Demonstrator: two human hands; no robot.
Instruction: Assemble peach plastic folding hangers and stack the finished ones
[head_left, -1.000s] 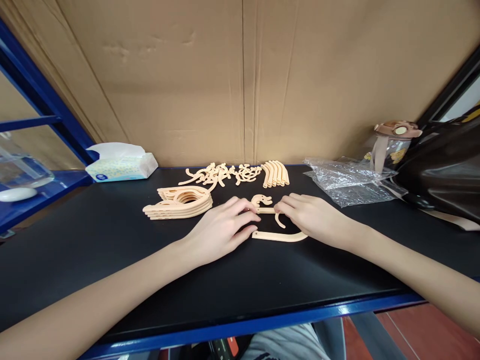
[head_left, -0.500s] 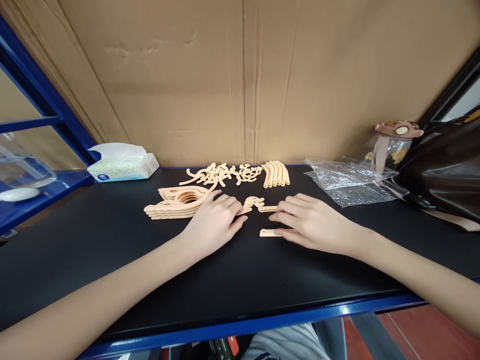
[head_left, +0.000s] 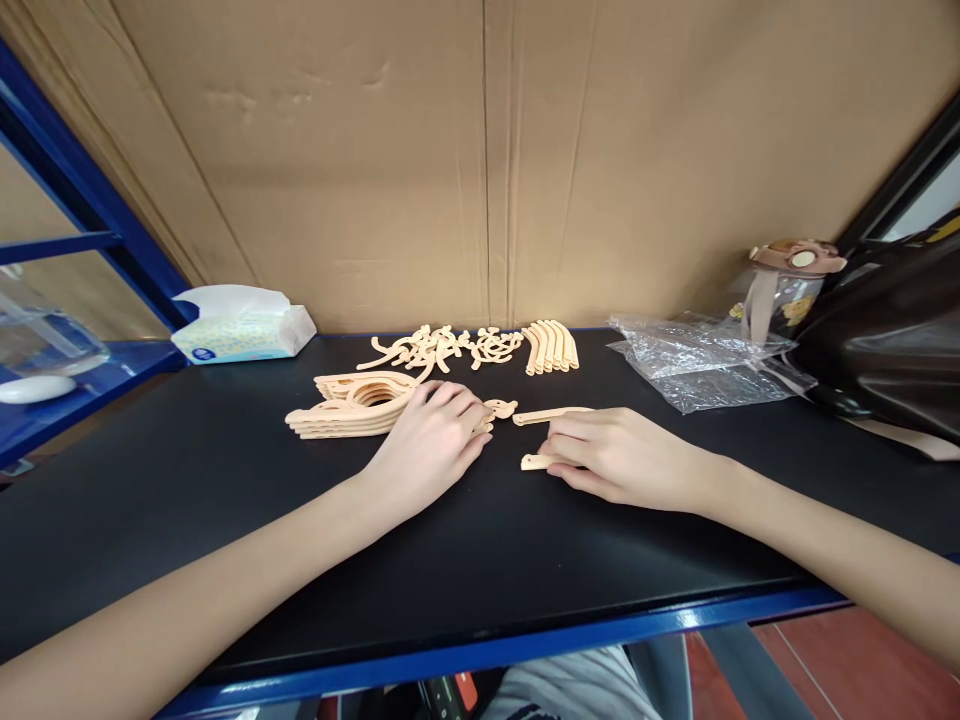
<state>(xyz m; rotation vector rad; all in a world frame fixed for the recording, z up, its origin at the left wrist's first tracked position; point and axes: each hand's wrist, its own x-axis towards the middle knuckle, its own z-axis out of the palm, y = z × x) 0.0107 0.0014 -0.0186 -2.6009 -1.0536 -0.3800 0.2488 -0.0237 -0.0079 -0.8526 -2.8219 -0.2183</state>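
I read the left hand (head_left: 431, 445) flat on the table (head_left: 225, 520), fingers laid together, tips touching a small curled piece (head_left: 501, 408). The right hand (head_left: 626, 458), at its 3 o'clock, has its fingers curled and pinching a curved piece (head_left: 534, 462). The end of that piece shows at the hand's 9 o'clock. A straight strip (head_left: 551, 414) lies just beside it at 12 o'clock.

Black bench (head_left: 187, 450) edged in blue, backed by a creased cardboard wall (head_left: 480, 150), flanked at left by a blue metal frame (head_left: 82, 190), reddish floor (head_left: 810, 670) seen below right.
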